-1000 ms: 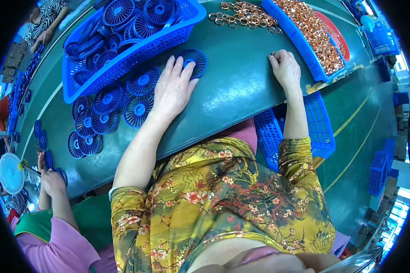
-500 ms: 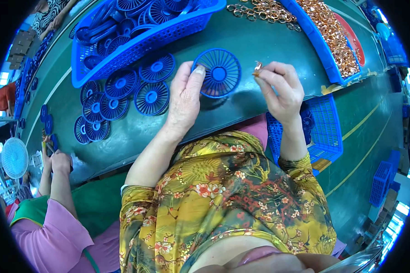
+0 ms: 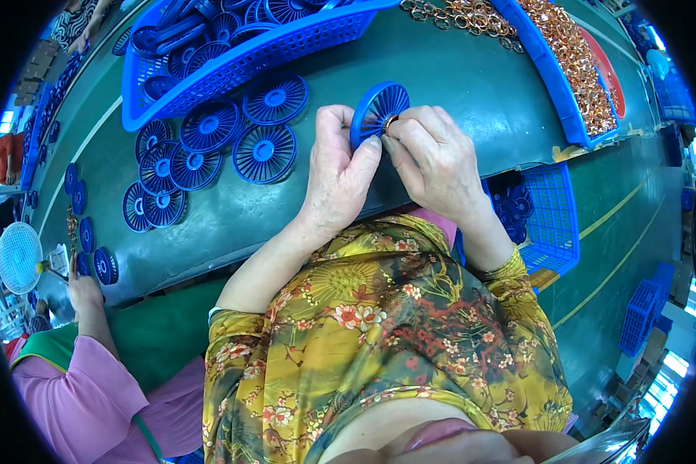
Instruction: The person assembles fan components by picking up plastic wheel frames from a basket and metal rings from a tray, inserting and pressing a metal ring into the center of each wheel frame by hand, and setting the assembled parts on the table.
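My left hand [image 3: 342, 166] grips a round blue plastic fan grille [image 3: 370, 104] by its rim, tilted on edge above the green table. Against the grille's hub, my right hand [image 3: 438, 158] pinches a small copper-coloured ring [image 3: 390, 124]. Fingers hide part of the ring, so how far it sits on the hub cannot be made out. To the left of my hands lie several more blue grilles [image 3: 264, 152], some overlapping. Behind them stands a blue perforated basket [image 3: 263, 58] heaped with the same grilles.
A blue tray [image 3: 551, 81] full of copper-coloured rings stands at the far right, with loose rings [image 3: 464, 17] beside it. Below the table edge is a blue crate [image 3: 553, 220] holding grilles. At left, a co-worker's hand [image 3: 85, 294] is near several grilles.
My right hand has moved left with the ring to the grille's hub. My left hand has shifted right and turned the grille from nearly face-up to on edge.
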`<move>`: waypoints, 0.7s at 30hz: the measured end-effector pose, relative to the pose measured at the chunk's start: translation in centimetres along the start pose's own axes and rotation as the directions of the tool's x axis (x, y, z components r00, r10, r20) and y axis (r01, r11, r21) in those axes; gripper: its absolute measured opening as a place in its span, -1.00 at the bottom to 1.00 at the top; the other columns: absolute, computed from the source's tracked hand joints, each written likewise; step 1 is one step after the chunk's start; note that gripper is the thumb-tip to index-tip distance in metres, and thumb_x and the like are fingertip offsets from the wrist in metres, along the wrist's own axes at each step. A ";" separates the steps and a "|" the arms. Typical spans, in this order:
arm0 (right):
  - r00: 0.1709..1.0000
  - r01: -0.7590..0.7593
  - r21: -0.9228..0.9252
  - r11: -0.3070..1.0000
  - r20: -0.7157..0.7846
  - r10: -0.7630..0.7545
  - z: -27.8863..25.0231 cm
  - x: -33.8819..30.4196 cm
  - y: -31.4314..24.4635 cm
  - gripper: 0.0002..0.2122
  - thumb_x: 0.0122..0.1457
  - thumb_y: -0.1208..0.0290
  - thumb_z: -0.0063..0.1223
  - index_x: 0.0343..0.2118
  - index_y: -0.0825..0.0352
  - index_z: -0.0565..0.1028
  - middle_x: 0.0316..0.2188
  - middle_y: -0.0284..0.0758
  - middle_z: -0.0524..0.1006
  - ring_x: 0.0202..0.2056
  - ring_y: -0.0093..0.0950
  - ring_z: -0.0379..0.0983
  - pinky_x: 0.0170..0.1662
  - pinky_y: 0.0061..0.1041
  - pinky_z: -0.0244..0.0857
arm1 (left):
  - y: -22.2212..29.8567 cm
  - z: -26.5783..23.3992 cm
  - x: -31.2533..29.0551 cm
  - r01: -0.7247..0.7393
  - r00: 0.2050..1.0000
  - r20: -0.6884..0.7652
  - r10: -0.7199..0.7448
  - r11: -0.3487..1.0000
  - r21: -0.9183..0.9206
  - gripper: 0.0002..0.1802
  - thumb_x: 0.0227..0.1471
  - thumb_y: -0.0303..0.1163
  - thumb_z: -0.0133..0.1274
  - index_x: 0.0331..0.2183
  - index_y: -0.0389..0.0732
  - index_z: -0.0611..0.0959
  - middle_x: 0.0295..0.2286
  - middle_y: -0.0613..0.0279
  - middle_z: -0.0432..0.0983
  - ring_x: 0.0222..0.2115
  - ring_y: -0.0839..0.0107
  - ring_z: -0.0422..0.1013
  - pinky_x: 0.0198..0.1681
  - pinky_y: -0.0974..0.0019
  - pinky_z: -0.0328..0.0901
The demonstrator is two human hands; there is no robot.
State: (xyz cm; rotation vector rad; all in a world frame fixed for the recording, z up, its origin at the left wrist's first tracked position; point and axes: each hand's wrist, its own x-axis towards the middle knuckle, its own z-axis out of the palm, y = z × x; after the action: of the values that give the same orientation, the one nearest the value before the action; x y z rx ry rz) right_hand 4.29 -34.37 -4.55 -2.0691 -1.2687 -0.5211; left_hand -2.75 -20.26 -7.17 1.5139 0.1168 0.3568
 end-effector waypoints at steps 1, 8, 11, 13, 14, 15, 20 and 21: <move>0.999 -0.035 0.015 0.999 0.006 0.035 0.2 -0.1 -0.1 -0.85 -0.07 0.59 0.16 -0.42 0.34 0.43 -0.41 -0.26 0.46 -0.38 -0.26 0.41 -0.33 -0.36 0.32 | -0.3 -0.1 -0.1 0.012 1.000 0.013 -0.012 1.000 0.012 -0.71 0.05 -0.53 -0.05 -0.18 -0.27 0.27 -0.40 0.26 0.32 -0.42 0.58 0.22 -0.34 0.43 0.19; 0.930 -0.236 0.186 0.954 -0.240 0.277 1.8 -0.6 -1.5 -0.77 -0.05 0.54 0.19 -0.28 0.38 0.47 -0.40 -0.24 0.46 -0.36 -0.24 0.41 -0.29 -0.31 0.31 | 1.1 0.4 0.0 0.006 0.999 -0.031 -0.014 0.969 -0.245 -0.71 0.08 -0.53 -0.06 -0.16 -0.31 0.26 -0.30 0.16 0.39 -0.31 0.54 0.34 -0.26 0.45 0.29; 0.989 -0.085 -0.068 0.994 -0.131 0.075 0.6 -0.9 -0.6 -0.69 -0.15 0.44 0.29 -0.25 0.29 0.58 -0.38 -0.36 0.48 -0.40 -0.39 0.36 -0.31 -0.41 0.22 | 1.5 -0.6 0.2 0.221 0.975 0.134 -0.179 0.858 -0.463 -0.57 0.10 -0.50 -0.05 0.01 -0.35 0.30 -0.19 0.19 0.42 -0.24 0.54 0.36 -0.14 0.42 0.31; 0.995 0.068 -0.071 0.995 -0.068 -0.072 -0.5 -0.9 -0.5 -0.68 -0.19 0.42 0.31 -0.28 0.26 0.59 -0.40 -0.42 0.47 -0.38 -0.42 0.35 -0.28 -0.41 0.22 | 2.2 -1.2 0.1 0.317 0.945 0.226 -0.236 0.834 -0.452 -0.60 0.11 -0.41 0.02 -0.02 -0.34 0.41 -0.22 0.26 0.46 -0.23 0.58 0.37 -0.11 0.43 0.31; 0.992 0.124 -0.032 0.992 -0.032 -0.125 -0.8 -1.2 0.0 -0.68 -0.23 0.41 0.33 -0.31 0.24 0.60 -0.40 -0.44 0.46 -0.35 -0.42 0.34 -0.27 -0.40 0.22 | 2.3 -1.1 -0.1 0.315 0.944 0.231 -0.234 0.845 -0.433 -0.61 0.11 -0.38 0.06 -0.05 -0.34 0.44 -0.23 0.27 0.48 -0.23 0.58 0.38 -0.11 0.44 0.31; 0.990 0.143 -0.030 0.989 -0.003 -0.143 -1.1 -1.3 0.1 -0.68 -0.24 0.42 0.33 -0.32 0.24 0.60 -0.39 -0.44 0.46 -0.33 -0.41 0.35 -0.26 -0.40 0.22 | 2.1 -1.0 -0.4 0.337 0.936 0.236 -0.261 0.856 -0.391 -0.59 0.09 -0.34 0.11 -0.06 -0.33 0.46 -0.25 0.29 0.48 -0.23 0.59 0.39 -0.10 0.45 0.31; 0.997 0.075 0.132 0.988 -0.011 -0.074 -1.0 -1.9 0.7 -0.65 -0.14 0.51 0.28 -0.19 0.33 0.57 -0.12 -0.18 0.44 -0.11 -0.26 0.36 -0.03 -0.34 0.24 | 0.9 -0.8 -0.7 0.194 0.970 0.208 -0.124 0.911 -0.365 -0.54 0.05 -0.40 0.15 -0.01 -0.30 0.44 -0.20 0.25 0.50 -0.22 0.56 0.42 -0.10 0.44 0.33; 0.999 -0.014 0.216 0.976 -0.041 0.024 -0.4 -2.6 0.6 -0.63 -0.09 0.51 0.25 -0.14 0.35 0.54 -0.08 -0.15 0.40 -0.08 -0.25 0.35 0.00 -0.33 0.23 | 0.8 -0.7 -0.8 0.159 0.976 0.199 -0.092 0.922 -0.353 -0.55 0.05 -0.38 0.16 -0.03 -0.30 0.44 -0.20 0.26 0.49 -0.21 0.56 0.41 -0.10 0.44 0.32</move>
State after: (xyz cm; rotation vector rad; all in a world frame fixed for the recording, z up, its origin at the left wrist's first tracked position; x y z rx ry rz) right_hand 3.67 -36.43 -6.09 -1.8777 -1.2225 -0.3984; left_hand -3.83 -19.84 -6.50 1.1530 0.0031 0.1266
